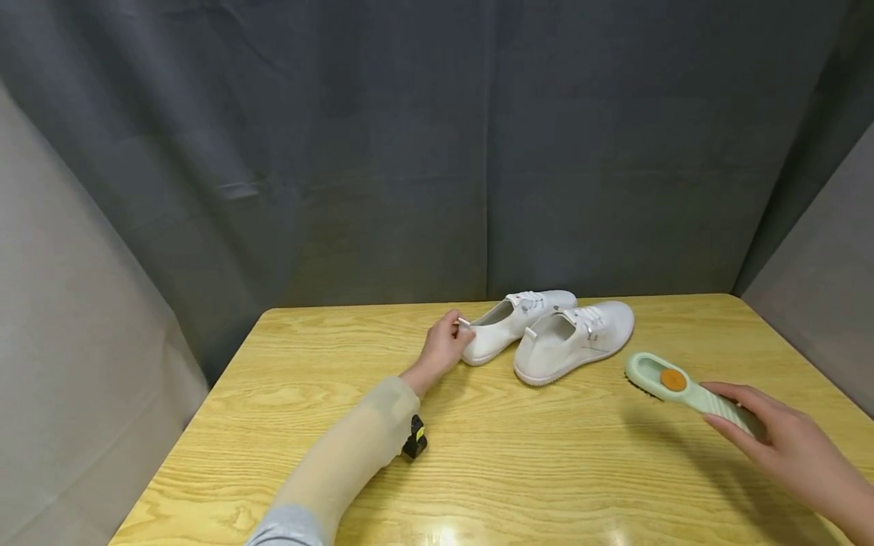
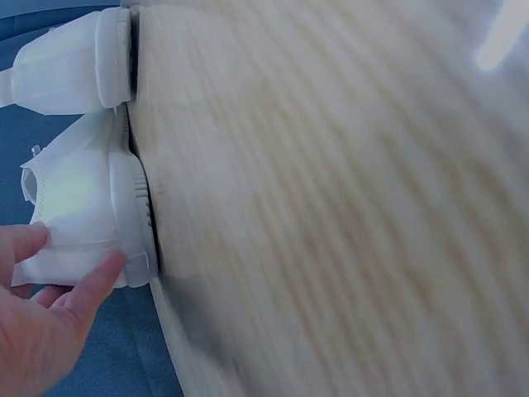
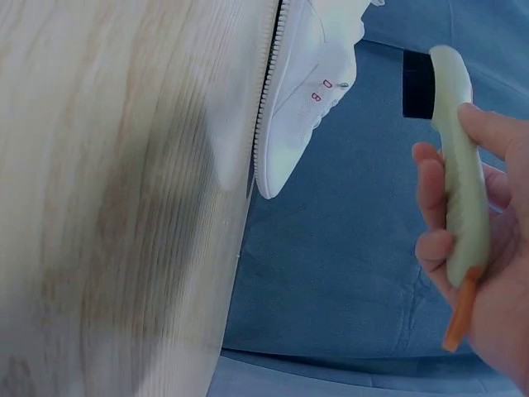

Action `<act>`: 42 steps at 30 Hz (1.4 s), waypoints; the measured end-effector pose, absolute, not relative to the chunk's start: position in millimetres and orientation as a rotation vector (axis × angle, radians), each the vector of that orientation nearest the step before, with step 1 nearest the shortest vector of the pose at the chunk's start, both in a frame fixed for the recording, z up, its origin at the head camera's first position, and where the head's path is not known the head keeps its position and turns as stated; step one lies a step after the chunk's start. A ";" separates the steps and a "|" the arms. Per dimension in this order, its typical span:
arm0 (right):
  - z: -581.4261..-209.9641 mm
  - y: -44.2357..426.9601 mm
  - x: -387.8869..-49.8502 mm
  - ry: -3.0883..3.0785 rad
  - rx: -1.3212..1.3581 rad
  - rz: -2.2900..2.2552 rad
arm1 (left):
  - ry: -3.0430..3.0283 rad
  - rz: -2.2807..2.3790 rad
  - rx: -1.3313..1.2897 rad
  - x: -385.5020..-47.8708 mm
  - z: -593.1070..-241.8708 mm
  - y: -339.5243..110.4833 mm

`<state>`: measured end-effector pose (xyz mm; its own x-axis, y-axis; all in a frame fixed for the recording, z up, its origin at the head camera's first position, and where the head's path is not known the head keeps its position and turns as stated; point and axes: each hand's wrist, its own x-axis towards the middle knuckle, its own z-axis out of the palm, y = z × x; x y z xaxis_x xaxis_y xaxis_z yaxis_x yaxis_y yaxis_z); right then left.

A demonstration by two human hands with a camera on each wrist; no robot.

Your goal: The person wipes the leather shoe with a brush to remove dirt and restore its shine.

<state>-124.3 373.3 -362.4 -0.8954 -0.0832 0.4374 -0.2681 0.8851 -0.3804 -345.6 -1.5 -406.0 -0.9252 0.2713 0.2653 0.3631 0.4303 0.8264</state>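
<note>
Two white lace-up shoes stand side by side at the back of the table, toes toward the back right. My left hand grips the heel of the left shoe; in the left wrist view its fingertips lie on the heel of that shoe. The other shoe sits just to its right, untouched. My right hand holds a pale green shoe brush by its handle, raised over the table's right side. An orange button is on the brush's head, and dark bristles face down.
A yellow wood-grain table lies under everything. Dark grey cloth hangs right behind its back edge, and pale panels flank it on the left and right. A black wrist camera is strapped to the left forearm.
</note>
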 end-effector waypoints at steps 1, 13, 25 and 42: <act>-362.2 372.3 -124.4 -2.652 0.256 0.608 | -2.579 -1.526 -0.579 -345.7 -406.1 -1.9; -358.0 357.1 -134.0 -2.647 0.326 0.506 | -2.630 -1.680 -0.607 -336.2 -397.2 -29.7; -364.4 346.4 -159.5 -2.683 0.451 0.698 | -2.615 -1.659 -0.699 -290.0 -380.4 -92.6; -390.3 327.9 -195.7 -2.767 0.741 0.777 | -2.600 -1.700 -0.637 -237.1 -381.7 -155.8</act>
<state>-195.7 327.9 -390.3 -0.8614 -0.4166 0.2907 -0.5070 0.7404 -0.4414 -237.1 -155.8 -381.7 -0.9189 0.3452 0.1910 0.3135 0.3447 0.8848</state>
